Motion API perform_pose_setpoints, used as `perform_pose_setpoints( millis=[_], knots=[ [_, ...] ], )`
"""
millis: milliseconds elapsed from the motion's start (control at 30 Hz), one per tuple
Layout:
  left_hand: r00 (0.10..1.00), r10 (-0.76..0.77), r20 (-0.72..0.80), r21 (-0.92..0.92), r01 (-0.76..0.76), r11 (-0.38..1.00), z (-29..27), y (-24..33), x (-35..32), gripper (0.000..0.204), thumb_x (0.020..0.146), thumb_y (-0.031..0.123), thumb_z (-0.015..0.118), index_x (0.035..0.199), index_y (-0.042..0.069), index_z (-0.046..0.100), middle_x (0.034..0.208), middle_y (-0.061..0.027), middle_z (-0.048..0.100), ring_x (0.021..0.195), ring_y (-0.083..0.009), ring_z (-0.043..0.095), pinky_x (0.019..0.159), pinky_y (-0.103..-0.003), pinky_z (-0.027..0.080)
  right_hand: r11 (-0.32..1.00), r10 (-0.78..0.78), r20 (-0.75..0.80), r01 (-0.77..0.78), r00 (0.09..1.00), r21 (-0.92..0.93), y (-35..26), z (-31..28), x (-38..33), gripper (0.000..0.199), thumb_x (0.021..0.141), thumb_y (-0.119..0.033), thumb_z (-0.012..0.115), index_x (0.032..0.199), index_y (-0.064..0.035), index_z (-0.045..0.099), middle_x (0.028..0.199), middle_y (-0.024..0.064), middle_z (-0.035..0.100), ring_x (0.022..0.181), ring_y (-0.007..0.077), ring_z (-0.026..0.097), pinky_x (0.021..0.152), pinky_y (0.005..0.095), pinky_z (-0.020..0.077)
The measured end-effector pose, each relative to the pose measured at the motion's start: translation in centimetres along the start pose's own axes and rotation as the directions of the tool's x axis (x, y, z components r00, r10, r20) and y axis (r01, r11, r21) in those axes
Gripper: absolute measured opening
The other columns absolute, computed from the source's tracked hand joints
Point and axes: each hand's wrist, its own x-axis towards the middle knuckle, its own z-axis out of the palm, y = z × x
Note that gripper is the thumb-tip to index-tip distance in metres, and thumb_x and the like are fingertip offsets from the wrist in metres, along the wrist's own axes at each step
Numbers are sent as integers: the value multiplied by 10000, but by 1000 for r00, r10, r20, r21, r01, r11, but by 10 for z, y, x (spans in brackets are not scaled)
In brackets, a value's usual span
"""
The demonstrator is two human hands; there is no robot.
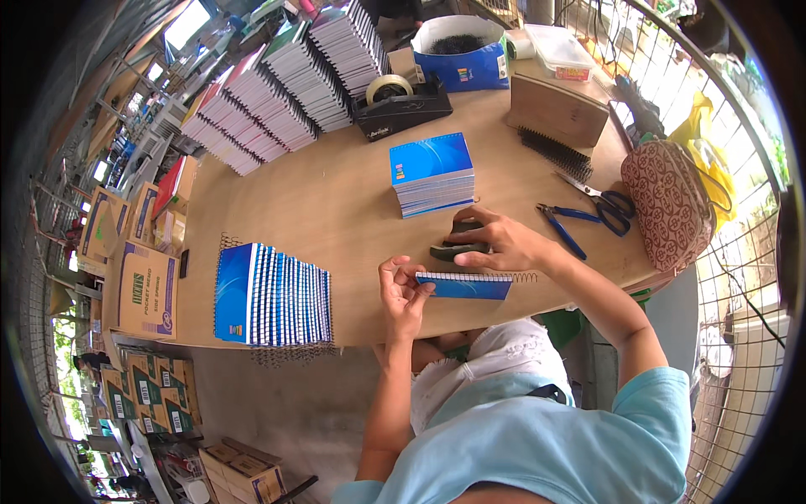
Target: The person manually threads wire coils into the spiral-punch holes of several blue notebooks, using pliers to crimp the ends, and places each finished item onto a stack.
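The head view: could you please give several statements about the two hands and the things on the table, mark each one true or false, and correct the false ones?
1. The left hand holds a small blue notepad. True.
2. A wire coil sticks out past the right end of the notepad. True.
3. The scissors lie beside the blue-handled pliers. True.
4. The right hand holds the scissors. False: it touches a dark object beyond the notepad.
5. The tape dispenser is white. False: it is black.
6. The patterned pouch lies to the left of the scissors. False: it lies to the right of them.
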Motion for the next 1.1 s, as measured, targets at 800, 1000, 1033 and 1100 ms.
perform_pose_setpoints(
  millis=[800, 1000, 1033, 1100],
  knots=[
    [992, -56, -110, 109, 68, 992, 23, 70, -27, 680, 914, -18, 716, 1480, 67, 349, 982, -113, 704, 882, -102, 660, 754, -214, 518, 515, -690, -38, 453, 723, -728, -84, -29, 16, 225, 760, -219, 717, 974, -155, 744, 1017, -27, 625, 1050, 154, 608, 1122, 602, 387],
    [989, -82, -125, 123, 97, 988, 20, 70, -27, 685, 910, -25, 717, 1477, 81, 349, 970, -106, 707, 851, -98, 657, 725, -212, 509, 401, -751, 47, 511, 659, -760, -86, -29, 20, 191, 724, -195, 699, 899, -145, 753, 956, -17, 635, 1029, 158, 614, 1115, 566, 407],
    [989, -83, -123, 122, 98, 988, 20, 71, -27, 685, 910, -25, 717, 1477, 81, 349, 970, -106, 707, 851, -98, 657, 725, -212, 509, 401, -750, 47, 510, 660, -761, -85, -28, 18, 191, 724, -195, 699, 899, -145, 753, 956, -17, 635, 1029, 158, 614, 1115, 566, 407],
    [986, -116, -123, 125, 131, 983, 23, 72, -26, 693, 904, -11, 732, 1472, 84, 347, 954, -111, 711, 841, -97, 657, 714, -199, 494, 367, -738, 86, 505, 669, -781, -81, -28, 14, 217, 684, -205, 714, 886, -135, 750, 939, 1, 654, 968, 173, 647, 964, 492, 522]
  ],
)
